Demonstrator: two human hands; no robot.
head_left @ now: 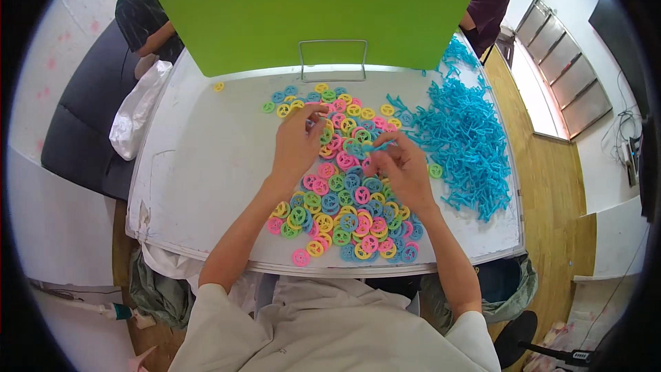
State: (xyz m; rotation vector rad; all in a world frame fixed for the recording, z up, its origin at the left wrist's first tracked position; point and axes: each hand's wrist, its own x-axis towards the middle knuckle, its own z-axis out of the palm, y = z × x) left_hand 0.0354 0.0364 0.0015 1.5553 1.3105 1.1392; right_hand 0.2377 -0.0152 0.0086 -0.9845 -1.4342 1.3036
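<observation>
A heap of small spoked plastic wheels (pixel 330 201) in pink, yellow, green and blue spreads down the middle of the table. Over the upper left part of it is my left hand (pixel 297 139), its fingers bent and closed among the wheels. What lies between those fingertips cannot be made out. My right hand (pixel 405 169), just across from it, pinches a small blue plastic piece (pixel 377 146) between thumb and fingers. To its right rises a big pile of similar thin, branched blue plastic pieces (pixel 463 141).
A green panel (pixel 310 14) stands upright at the table's (pixel 200 165) far edge, with a wire handle (pixel 334 41) at its base. One yellow wheel (pixel 219 87) lies apart at far left. Other people sit behind the panel: a dark sleeve (pixel 141 10) left, another (pixel 490 0) right.
</observation>
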